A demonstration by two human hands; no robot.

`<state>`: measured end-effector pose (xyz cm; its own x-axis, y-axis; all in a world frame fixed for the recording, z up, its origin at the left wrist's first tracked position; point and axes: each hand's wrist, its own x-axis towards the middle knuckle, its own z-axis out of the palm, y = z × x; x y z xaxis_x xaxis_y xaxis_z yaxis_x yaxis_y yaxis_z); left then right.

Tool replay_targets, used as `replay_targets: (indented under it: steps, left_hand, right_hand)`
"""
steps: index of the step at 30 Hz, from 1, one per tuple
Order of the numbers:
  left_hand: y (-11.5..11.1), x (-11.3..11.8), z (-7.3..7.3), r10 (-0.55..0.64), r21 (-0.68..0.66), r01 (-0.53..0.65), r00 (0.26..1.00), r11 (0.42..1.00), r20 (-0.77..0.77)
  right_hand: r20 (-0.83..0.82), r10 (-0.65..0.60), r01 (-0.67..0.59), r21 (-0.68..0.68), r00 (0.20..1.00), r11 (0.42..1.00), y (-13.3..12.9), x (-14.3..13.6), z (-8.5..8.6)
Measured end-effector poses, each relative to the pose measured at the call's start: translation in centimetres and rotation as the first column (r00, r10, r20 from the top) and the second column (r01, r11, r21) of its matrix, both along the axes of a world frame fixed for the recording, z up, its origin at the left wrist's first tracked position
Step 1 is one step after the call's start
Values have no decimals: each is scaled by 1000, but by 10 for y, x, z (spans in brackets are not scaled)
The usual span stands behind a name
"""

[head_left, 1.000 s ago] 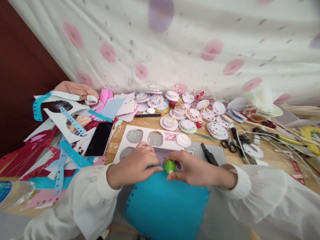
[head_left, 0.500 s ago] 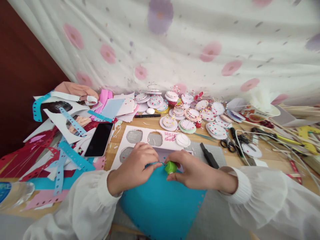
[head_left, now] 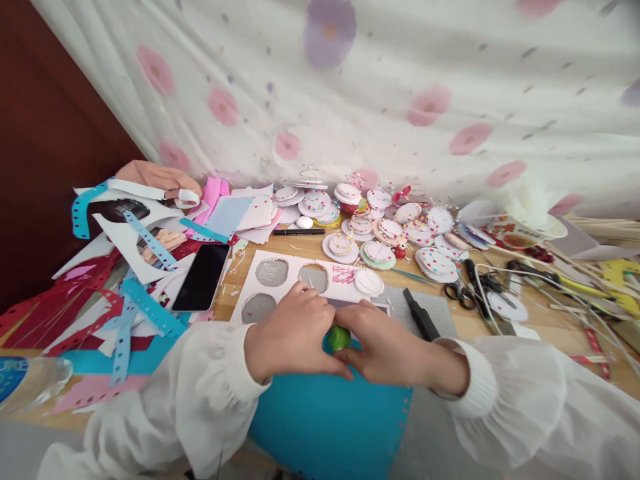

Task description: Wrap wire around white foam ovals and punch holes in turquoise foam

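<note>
A small green craft punch sits at the upper edge of a blue sheet, partly covered by my fingers. My right hand is closed around it, fingers over the top and thumb at its near side. From the other side my left hand presses against the same punch, its thumb reaching across in front to meet my right thumb. The left fingertips are hidden behind the punch. A row of small punched marks runs down the sheet's right edge.
Black scissors and a black-handled tool lie to the right. A phone rests beside punched paper strips on the left. Behind a card with round cutouts stand several paper discs stuck with coloured pins.
My left hand has moved right, from pinching the sheet's edge to closing in on the green craft punch beside my right hand. The view has shifted slightly.
</note>
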<state>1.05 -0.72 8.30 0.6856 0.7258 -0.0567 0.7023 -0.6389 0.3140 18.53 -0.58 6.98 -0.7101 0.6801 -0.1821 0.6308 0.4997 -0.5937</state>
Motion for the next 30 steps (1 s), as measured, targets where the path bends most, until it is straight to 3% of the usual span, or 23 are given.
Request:
replay_targets:
  steps: [7, 13, 24, 30]
  left_hand:
    - [4, 4, -4, -11, -118, 8, 1000, 993, -23]
    - [2, 1, -9, 40, -92, -36, 998, 995, 39]
    - [0, -2, -4, 76, -220, -83, 996, 972, -38]
    - [-1, -18, 1, 25, -216, -31, 999, 976, -30]
  right_hand:
    - [-9, 22, -22, -13, 1000, 1000, 0, -1, -1]
    - [-59, 7, -9, -32, 998, 999, -1, -2, -5]
    - [-65, 52, -54, -39, 997, 998, 2, 0, -2]
    - [-31, 29, -31, -60, 999, 998, 4, 8, 1]
